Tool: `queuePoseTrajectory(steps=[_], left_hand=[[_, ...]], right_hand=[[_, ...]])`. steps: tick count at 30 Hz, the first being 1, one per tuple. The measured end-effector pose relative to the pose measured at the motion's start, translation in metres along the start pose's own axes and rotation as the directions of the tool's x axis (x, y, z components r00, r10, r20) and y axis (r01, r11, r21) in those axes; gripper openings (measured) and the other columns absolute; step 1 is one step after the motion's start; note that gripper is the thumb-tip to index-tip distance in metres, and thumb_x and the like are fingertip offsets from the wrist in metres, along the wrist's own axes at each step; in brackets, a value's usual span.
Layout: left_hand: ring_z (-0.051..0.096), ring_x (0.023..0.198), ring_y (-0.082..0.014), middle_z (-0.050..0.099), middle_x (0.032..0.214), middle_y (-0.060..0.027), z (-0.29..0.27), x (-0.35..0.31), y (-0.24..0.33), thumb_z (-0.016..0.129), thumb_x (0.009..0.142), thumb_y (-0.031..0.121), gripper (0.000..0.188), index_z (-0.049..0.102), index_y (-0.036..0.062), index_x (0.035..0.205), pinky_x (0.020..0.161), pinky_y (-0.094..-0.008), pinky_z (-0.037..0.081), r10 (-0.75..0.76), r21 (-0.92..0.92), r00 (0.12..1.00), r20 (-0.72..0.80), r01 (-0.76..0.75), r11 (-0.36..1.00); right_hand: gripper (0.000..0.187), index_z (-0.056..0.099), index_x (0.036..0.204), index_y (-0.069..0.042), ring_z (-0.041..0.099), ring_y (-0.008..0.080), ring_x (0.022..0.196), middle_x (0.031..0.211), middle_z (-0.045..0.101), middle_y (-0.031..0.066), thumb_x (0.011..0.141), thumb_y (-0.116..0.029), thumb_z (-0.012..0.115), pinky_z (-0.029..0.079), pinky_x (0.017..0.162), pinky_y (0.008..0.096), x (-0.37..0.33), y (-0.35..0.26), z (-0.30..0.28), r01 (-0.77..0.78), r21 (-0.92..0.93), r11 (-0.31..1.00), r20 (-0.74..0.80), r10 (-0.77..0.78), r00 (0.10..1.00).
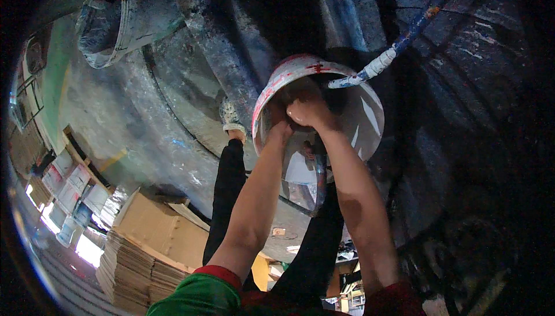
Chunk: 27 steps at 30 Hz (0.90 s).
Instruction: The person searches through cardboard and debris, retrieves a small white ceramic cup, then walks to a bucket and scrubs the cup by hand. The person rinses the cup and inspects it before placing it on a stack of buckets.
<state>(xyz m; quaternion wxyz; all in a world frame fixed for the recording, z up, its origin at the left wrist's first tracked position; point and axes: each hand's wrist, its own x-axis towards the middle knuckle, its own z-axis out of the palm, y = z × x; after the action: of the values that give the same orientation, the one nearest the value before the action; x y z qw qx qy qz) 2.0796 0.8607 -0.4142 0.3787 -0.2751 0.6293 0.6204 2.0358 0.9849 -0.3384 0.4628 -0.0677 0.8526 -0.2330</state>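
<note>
Both my forearms reach into a white bucket (374, 108) with red smears along its rim. My left hand (281, 126) is inside it near the left wall, and its fingers are lost in shadow. Beside it, my right hand (308, 111) is closed with the fingers curled; what they hold, if anything, is hidden. A paint-spattered pipe or hose (378, 64), wrapped in white near its end, comes from the upper right and ends just over the bucket's rim, close to my right hand. The bucket's depths are too dark to make out.
A second, dirty bucket (147, 15) lies tilted at the upper left. My speckled shoe (229, 113) stands on the stained floor (133, 105) left of the white bucket. Stacked cardboard (130, 270) is at the lower left. Dark, paint-streaked surfaces fill the right side.
</note>
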Motion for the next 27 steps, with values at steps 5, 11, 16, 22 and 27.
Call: queuePoseTrajectory(steps=[5,11,16,22,27], left_hand=[[0.051,0.122,-0.034,0.052,0.134,-0.02,0.001,0.007,-0.004,0.064,0.085,0.037,0.06,0.05,0.0027,0.132,0.102,-0.0429,0.042,0.033,-0.034,0.995,0.096,-0.03,0.999],[0.05,0.123,-0.0367,0.052,0.135,-0.0206,0.018,0.0,0.027,0.068,0.081,0.032,0.062,0.05,0.0012,0.131,0.103,-0.0428,0.041,0.054,0.184,0.975,0.218,-0.095,0.978],[0.053,0.119,-0.0373,0.058,0.125,-0.0209,0.023,-0.02,0.047,0.059,0.085,0.024,0.043,0.06,0.0032,0.122,0.102,-0.0424,0.042,0.031,0.675,0.97,0.241,-0.191,0.713],[0.065,0.094,-0.0275,0.068,0.108,-0.0187,0.014,-0.036,0.019,0.043,0.097,0.023,0.037,0.066,0.0008,0.116,0.091,-0.0436,0.05,-0.124,0.769,0.924,0.362,-0.221,0.6],[0.064,0.09,-0.0292,0.067,0.102,-0.0189,0.03,-0.016,0.0,0.047,0.093,0.02,0.031,0.067,0.0003,0.107,0.084,-0.0437,0.05,0.057,0.751,0.967,0.246,-0.228,0.62]], right_hand=[[0.027,0.071,0.094,-0.003,0.065,0.0404,0.094,0.108,0.065,0.0231,0.083,-0.023,0.057,0.052,0.085,0.0482,-0.035,-0.003,0.004,-0.111,0.184,0.977,-0.059,0.124,0.991],[0.035,0.064,0.112,-0.001,0.061,0.0394,0.104,0.11,0.065,0.0243,0.083,-0.018,0.056,0.047,0.094,0.0468,-0.034,0.049,0.064,0.014,0.618,0.786,-0.453,0.341,0.824],[0.039,0.058,0.12,-0.001,0.052,0.0403,0.117,0.127,0.055,0.023,0.086,-0.02,0.054,0.04,0.103,0.0468,-0.004,0.061,0.113,0.105,0.527,0.843,-0.501,0.208,0.84],[0.044,0.053,0.127,-0.001,0.046,0.0397,0.124,0.135,0.049,0.0223,0.088,-0.023,0.053,0.035,0.108,0.0462,-0.009,0.047,0.103,0.0,0.177,0.984,-0.365,0.065,0.929],[0.047,0.051,0.131,-0.001,0.044,0.0388,0.127,0.138,0.046,0.0213,0.089,-0.023,0.053,0.032,0.11,0.0455,-0.028,0.041,0.067,0.07,0.163,0.984,-0.464,0.014,0.886]])
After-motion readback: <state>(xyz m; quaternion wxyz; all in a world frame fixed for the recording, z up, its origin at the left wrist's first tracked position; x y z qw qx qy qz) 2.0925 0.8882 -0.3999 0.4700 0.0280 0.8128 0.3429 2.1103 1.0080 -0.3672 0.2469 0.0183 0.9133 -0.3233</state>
